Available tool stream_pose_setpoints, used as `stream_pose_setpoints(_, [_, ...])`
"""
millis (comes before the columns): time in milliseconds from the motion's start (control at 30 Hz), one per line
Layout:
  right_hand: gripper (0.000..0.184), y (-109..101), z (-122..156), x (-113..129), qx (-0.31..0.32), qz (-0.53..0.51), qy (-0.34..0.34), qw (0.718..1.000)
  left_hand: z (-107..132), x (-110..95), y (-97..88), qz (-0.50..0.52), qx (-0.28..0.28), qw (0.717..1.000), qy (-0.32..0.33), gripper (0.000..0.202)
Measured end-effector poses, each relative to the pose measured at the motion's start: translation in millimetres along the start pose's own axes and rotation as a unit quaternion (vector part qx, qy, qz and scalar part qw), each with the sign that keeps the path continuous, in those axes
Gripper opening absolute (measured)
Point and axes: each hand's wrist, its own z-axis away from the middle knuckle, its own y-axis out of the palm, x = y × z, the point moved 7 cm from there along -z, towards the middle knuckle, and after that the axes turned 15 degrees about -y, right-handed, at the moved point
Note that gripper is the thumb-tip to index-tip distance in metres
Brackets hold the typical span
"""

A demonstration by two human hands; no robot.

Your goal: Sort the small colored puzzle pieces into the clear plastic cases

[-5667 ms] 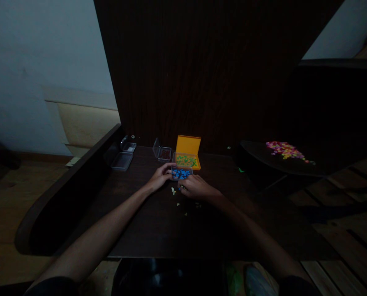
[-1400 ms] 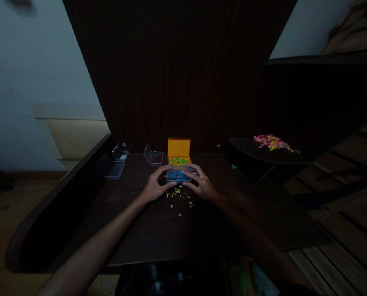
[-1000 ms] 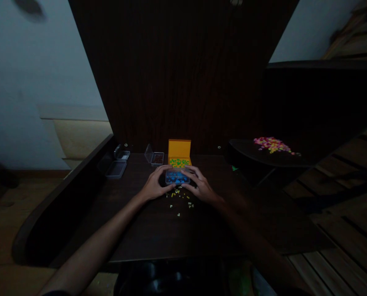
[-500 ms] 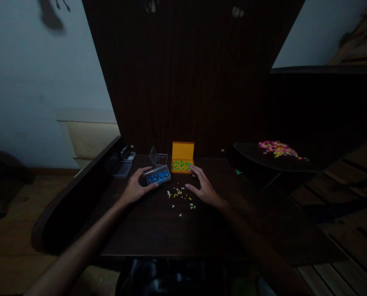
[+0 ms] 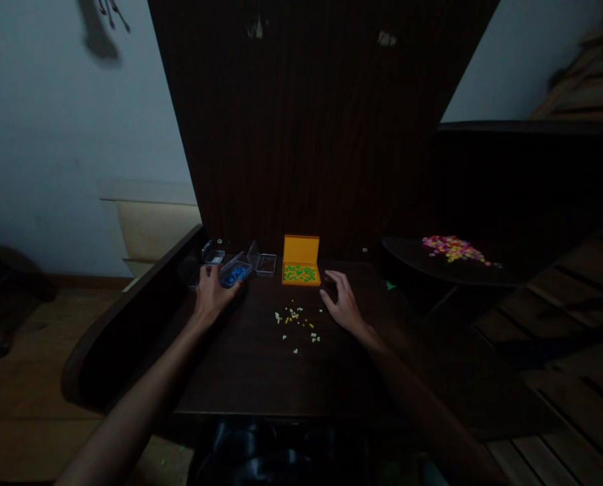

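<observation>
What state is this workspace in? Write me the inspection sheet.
Surface: dark wooden table.
Work items: clear box of blue pieces; yellow box, lid up, with green pieces; second clear box of reddish pieces.
Clutter: loose pale and yellow pieces in front of the yellow box.
Left hand: at the blue pieces' box; grip unclear.
Right hand: open, right of the yellow box.
Cables: none identifiable; dark dangling strands unclear.
Surroundings: heap of pink and yellow bits on side shelf; pale wall, left; wooden floor.

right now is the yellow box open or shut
Open. The yellow box has its lid standing up at the back, and green pieces show inside.
</observation>
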Motion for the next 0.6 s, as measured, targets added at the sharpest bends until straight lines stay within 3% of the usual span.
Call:
stream_pose_setpoints(300, [0.04, 1, 2, -2, 0.009, 0.05, -0.023, 0.998, -14, -15, 6.8, -0.095, -0.018, 0.995, -0.009, 0.054])
stream_pose_setpoints(600, [0.038, 7, 4, 1, 0.019, 0.055, -0.027, 0.998, -27, -24, 29.1, -0.172, 0.012, 0.985, 0.01, 0.054])
